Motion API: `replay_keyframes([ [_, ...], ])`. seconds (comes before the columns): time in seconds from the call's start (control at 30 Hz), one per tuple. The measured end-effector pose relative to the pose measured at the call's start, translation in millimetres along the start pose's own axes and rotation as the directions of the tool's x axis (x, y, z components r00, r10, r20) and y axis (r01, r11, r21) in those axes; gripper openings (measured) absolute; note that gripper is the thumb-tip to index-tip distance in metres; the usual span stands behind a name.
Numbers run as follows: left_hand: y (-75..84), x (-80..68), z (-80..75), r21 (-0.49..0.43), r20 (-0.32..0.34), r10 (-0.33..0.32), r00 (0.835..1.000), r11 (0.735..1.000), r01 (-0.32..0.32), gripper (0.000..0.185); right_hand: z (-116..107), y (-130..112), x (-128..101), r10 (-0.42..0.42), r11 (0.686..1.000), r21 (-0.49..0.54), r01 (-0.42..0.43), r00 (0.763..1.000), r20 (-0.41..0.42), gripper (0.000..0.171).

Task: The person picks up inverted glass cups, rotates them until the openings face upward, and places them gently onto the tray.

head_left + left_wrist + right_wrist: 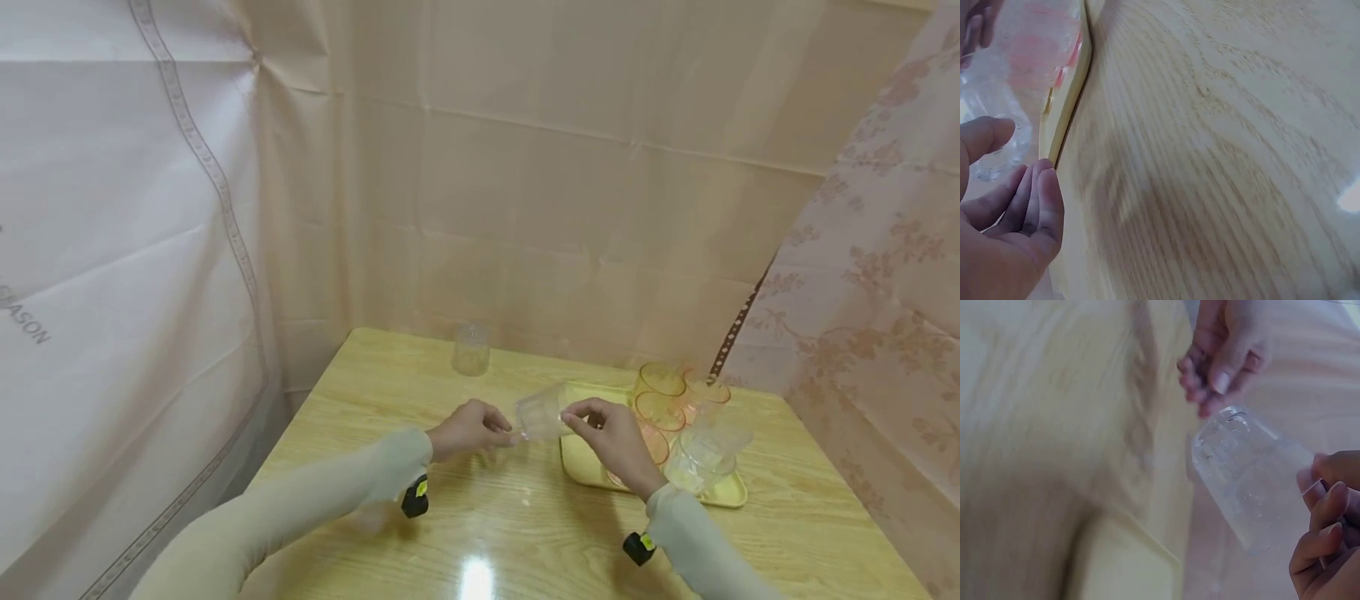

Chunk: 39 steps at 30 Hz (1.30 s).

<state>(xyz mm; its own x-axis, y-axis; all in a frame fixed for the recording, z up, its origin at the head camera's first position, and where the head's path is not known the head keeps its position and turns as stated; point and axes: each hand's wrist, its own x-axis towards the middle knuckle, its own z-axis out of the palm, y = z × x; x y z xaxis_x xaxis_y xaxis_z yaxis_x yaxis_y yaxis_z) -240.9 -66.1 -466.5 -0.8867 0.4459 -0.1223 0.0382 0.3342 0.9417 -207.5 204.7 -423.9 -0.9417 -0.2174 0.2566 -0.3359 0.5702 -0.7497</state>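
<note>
My right hand (613, 437) pinches the rim of a clear plastic cup (1250, 478) between thumb and fingers. The cup lies tilted in the air, its base towards my left hand (467, 431). In the right wrist view a small gap shows between that base and the left fingers (1191, 384). The left thumb (991, 132) stands apart from the loosely bent left fingers, with nothing held between them. Beneath and right of the cup is a yellow tray (588, 462), carrying several orange-rimmed cups (660, 410) and clear cups (693, 467), partly hidden by my right hand.
Another clear cup (471, 352) stands upside down near the back edge of the wood-grain table (450, 533). A beige sheet (562, 208) hangs behind the table, a white sheet (112, 275) to the left and a flowered one (892, 317) to the right.
</note>
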Motion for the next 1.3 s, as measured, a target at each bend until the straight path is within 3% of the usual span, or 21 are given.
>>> replay_keyframes([
  [0.17, 1.2, 1.3, 10.1, 0.070, -0.009, 0.009, 1.000, 0.998, -0.008, 0.015, -10.7, 3.0, 8.5, -0.157, 0.974, -0.170, 0.149, 0.987, -0.038, 0.010],
  [0.37, 2.6, 9.1, 25.0, 0.187, -0.005, 0.045, 0.999, 0.981, -0.044, 0.016, -20.5, 8.3, 17.2, -0.235, 0.939, -0.266, 0.216, 0.971, -0.041, 0.006],
  [0.57, 2.7, 18.5, 39.8, 0.333, 0.016, 0.119, 0.993, 0.935, -0.118, 0.022, -26.4, 12.8, 21.8, -0.242, 0.912, -0.349, 0.214, 0.970, -0.037, 0.005],
  [0.7, 4.6, 22.1, 48.7, 0.384, 0.025, 0.154, 0.988, 0.911, -0.152, 0.026, -30.1, 16.9, 24.9, -0.237, 0.904, -0.373, 0.208, 0.971, -0.034, 0.005],
  [1.0, 3.7, 27.2, 67.5, 0.415, 0.029, 0.158, 0.987, 0.896, -0.156, 0.026, -37.8, 24.7, 31.8, -0.240, 0.881, -0.428, 0.201, 0.970, -0.037, 0.007],
  [1.3, 1.4, 30.3, 81.6, 0.489, 0.034, 0.168, 0.985, 0.857, -0.163, 0.032, -42.1, 31.8, 35.0, -0.249, 0.854, -0.479, 0.204, 0.968, -0.032, 0.007],
])
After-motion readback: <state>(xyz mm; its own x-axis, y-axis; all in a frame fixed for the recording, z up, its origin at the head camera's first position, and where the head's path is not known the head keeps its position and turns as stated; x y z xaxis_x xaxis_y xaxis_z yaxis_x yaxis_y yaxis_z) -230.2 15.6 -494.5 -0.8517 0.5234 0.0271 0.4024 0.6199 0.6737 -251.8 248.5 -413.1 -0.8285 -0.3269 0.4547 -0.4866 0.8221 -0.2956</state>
